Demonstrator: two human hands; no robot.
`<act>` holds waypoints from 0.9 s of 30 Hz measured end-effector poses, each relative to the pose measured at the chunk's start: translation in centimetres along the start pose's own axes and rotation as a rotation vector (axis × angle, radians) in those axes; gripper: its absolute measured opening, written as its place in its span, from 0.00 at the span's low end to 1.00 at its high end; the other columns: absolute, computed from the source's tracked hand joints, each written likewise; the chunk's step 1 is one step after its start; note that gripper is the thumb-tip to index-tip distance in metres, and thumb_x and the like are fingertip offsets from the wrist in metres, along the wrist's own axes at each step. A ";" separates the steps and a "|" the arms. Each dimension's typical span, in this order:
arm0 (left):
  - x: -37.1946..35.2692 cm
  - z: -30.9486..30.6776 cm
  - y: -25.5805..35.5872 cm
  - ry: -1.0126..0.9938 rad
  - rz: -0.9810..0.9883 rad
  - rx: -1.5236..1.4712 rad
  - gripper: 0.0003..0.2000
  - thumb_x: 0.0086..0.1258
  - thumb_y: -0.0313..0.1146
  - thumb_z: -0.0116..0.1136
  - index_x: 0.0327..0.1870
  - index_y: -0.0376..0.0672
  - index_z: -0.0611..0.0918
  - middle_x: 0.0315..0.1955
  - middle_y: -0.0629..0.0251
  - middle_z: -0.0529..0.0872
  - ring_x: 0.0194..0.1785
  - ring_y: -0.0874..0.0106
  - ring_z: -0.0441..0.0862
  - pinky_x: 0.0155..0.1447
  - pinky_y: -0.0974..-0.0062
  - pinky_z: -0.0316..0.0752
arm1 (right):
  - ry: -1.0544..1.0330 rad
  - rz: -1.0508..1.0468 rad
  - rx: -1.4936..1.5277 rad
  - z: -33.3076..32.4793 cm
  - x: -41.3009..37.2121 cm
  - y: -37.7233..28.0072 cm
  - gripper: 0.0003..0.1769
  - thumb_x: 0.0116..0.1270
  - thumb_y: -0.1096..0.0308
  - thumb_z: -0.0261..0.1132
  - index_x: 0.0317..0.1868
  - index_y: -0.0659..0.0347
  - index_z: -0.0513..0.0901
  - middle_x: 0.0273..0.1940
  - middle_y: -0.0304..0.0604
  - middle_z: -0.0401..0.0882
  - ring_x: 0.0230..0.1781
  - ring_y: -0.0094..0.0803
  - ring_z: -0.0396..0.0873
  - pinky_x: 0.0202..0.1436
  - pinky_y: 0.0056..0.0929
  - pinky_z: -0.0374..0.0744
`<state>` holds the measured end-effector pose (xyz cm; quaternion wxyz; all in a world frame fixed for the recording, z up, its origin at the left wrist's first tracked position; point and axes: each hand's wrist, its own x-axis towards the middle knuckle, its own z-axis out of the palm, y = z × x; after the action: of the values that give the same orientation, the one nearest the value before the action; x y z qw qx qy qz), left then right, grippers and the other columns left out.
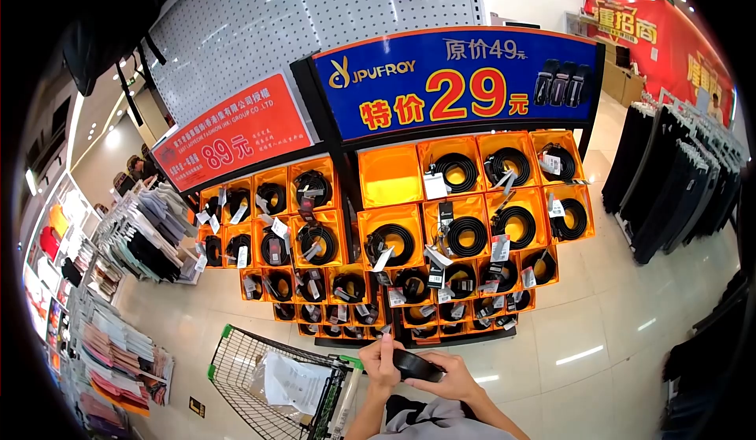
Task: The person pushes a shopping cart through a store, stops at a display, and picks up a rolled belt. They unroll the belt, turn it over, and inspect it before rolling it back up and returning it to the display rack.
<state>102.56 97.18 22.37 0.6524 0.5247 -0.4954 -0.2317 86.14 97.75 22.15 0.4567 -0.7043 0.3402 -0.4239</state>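
Note:
A black coiled belt (417, 367) is held between both hands, low in the view before the display. Its left end is pinched by my left hand (380, 365), fingers closed. On the right side my right hand (452, 377) has its fingers closed round the coil. Ahead stands a belt rack with orange-lined boxes, most holding a coiled black belt (466, 236) with tags. The top-left box (390, 178) under the blue sign (465, 86) holds no belt.
Left of my hands is a shopping cart (236, 361) with a white plastic package (293, 381) inside. Clothes racks (661, 180) stand on the right, and more clothing (142, 235) hangs on the left. A red sign (232, 133) tops the rack's left part.

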 end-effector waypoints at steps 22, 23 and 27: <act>-1.0 -0.7 0.2 -0.345 -0.013 -0.122 0.23 0.74 0.35 0.47 0.18 0.29 0.82 0.19 0.58 0.81 0.23 0.71 0.74 0.30 0.73 0.65 | -0.667 0.290 0.674 1.1 -0.7 3.7 0.14 0.68 0.62 0.72 0.43 0.64 0.82 0.34 0.39 0.83 0.24 0.24 0.83 0.30 0.21 0.80; -1.0 -0.7 0.5 -0.375 0.006 -0.079 0.22 0.74 0.33 0.48 0.18 0.30 0.82 0.18 0.58 0.81 0.23 0.72 0.74 0.29 0.73 0.65 | -0.705 0.271 0.646 1.1 -0.7 4.0 0.14 0.68 0.62 0.72 0.44 0.64 0.82 0.34 0.40 0.83 0.24 0.24 0.83 0.30 0.21 0.80; -1.1 -0.8 0.4 -0.382 0.007 -0.120 0.21 0.73 0.31 0.50 0.19 0.30 0.83 0.18 0.59 0.81 0.22 0.72 0.75 0.28 0.74 0.66 | -0.696 0.402 0.652 0.7 -0.7 1.4 0.12 0.69 0.64 0.72 0.37 0.64 0.83 0.23 0.39 0.82 0.25 0.22 0.83 0.35 0.20 0.78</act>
<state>102.74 98.52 22.30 0.5774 0.4296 -0.5975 -0.3537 86.39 98.11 20.50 0.8110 -0.5454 0.1468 -0.1524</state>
